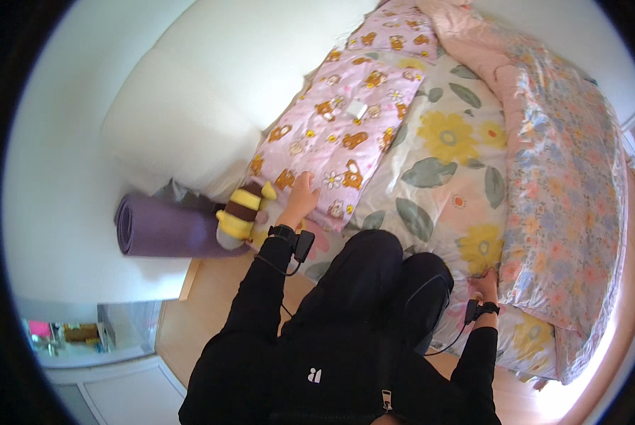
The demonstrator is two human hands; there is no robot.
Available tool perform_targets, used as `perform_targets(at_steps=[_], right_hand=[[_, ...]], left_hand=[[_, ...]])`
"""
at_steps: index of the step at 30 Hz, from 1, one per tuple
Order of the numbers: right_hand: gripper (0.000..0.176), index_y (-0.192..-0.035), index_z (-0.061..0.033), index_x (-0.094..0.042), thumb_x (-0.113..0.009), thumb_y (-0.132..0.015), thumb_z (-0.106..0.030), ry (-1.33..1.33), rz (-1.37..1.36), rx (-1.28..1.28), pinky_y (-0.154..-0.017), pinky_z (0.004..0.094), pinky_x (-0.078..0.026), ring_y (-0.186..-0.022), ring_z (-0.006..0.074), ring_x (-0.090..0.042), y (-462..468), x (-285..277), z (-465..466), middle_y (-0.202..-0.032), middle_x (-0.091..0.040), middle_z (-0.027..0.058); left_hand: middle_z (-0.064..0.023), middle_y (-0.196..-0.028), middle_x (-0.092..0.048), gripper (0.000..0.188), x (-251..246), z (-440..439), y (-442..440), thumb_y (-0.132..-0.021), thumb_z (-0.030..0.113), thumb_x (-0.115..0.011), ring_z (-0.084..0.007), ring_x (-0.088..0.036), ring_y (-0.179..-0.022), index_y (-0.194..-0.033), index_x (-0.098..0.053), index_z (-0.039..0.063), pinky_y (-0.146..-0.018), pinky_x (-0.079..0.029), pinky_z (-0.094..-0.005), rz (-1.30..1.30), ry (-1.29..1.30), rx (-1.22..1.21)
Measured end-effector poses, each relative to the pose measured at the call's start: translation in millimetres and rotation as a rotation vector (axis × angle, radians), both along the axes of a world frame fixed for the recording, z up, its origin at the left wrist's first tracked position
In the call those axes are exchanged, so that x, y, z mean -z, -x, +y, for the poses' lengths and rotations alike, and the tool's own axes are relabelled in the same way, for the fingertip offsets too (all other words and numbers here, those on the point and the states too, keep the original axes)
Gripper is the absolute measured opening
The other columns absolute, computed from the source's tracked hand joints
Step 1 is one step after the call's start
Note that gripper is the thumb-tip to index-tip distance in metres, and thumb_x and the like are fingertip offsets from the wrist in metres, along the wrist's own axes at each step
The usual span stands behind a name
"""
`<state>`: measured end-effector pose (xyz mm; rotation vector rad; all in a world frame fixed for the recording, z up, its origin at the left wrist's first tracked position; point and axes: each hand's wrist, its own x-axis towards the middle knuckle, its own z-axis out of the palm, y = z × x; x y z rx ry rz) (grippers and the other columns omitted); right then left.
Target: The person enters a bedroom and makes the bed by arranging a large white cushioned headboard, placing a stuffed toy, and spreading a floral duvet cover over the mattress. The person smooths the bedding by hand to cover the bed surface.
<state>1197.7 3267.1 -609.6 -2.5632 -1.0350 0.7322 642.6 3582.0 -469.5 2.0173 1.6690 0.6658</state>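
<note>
My left hand point(300, 201) is over the lower left part of a pink bear-print mat point(344, 141) on the bed, with its thumb apart from the fingers. Nothing shows in it. Just left of that wrist lies a striped yellow and brown plush bee point(241, 212). My right hand point(484, 287) rests on the flowered bed sheet point(447, 199), beside the edge of a folded floral duvet point(559, 196). Its fingertips are partly hidden, so a pinch on the cloth cannot be made out. A small white box-like object point(357, 109) sits on the mat's upper half.
A rolled purple exercise mat point(168, 226) stands out along the wall, left of the bed. A matching bear-print pillow point(394, 32) is at the bed's far end. My knees point(373, 260) are against the near bed edge. Black cables run from both wrist devices point(302, 245).
</note>
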Motion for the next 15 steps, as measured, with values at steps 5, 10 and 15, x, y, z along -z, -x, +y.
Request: perform_targets(at_steps=[5,10,15], right_hand=[[0.049,-0.088,0.0000,-0.056,-0.083,-0.060,-0.029,0.055,0.218,-0.015,-0.066,0.0414,-0.050,-0.075,0.0305,-0.062,3,-21,25,-0.081,-0.064,0.0152],[0.071,-0.108,0.0044,-0.060,-0.085,-0.060,-0.041,0.125,0.120,0.006,-0.088,0.0449,-0.051,-0.106,0.0391,-0.061,17,-17,40,-0.110,-0.064,0.0261],[0.075,-0.114,0.0023,-0.056,-0.086,-0.061,-0.042,0.162,0.137,0.033,-0.093,0.0441,-0.047,-0.110,0.0386,-0.057,24,-20,40,-0.117,-0.059,0.0238]], left_hand=[[-0.0184,-0.117,-0.051,0.058,-2,76,-99,-0.079,0.005,-0.064,-0.0361,-0.049,-0.114,-0.133,-0.042,0.007,-0.097,-0.040,-0.0439,-0.124,-0.304,0.167],[-0.0426,-0.141,-0.024,0.086,16,156,-154,-0.078,0.010,-0.067,-0.0544,-0.023,-0.134,-0.152,-0.024,0.020,-0.110,-0.024,-0.0558,-0.005,-0.149,0.061],[-0.0438,-0.146,-0.015,0.083,46,213,-168,-0.080,0.021,-0.069,-0.0543,-0.013,-0.140,-0.152,-0.028,0.024,-0.115,-0.013,-0.0580,0.212,-0.166,0.084]])
